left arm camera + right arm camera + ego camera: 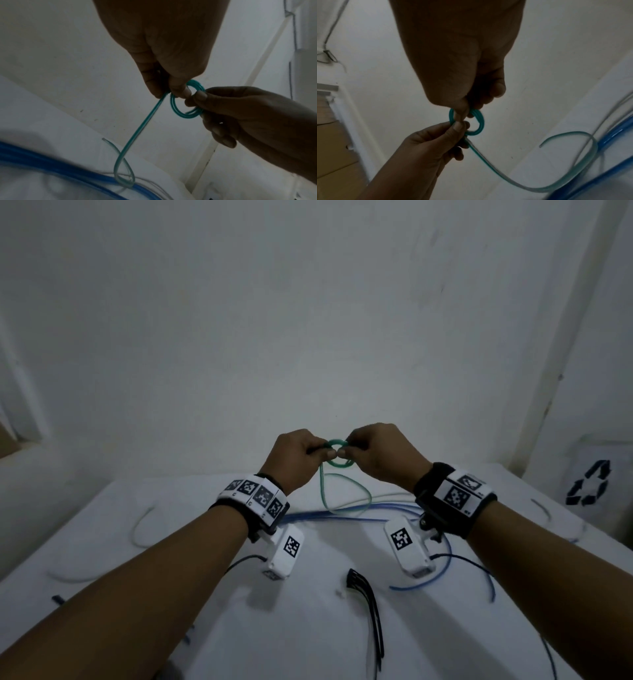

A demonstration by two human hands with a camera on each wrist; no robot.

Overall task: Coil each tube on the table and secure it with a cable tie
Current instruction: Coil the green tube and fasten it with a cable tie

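Fingertips partly hide the green tube (337,454), seemingly three small turns, pinched by left hand (297,455) and right hand (380,451).

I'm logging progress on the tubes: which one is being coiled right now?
The translucent green tube: both hands, left hand and right hand, pinch its small coil in the air, while the blue tubes and whitish tubes lie loose on the table.

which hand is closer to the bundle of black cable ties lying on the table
Right, by a small margin. Both hands pinch the green tube coil above the table; the right hand is more nearly over the black cable ties, the left hand off to their left.
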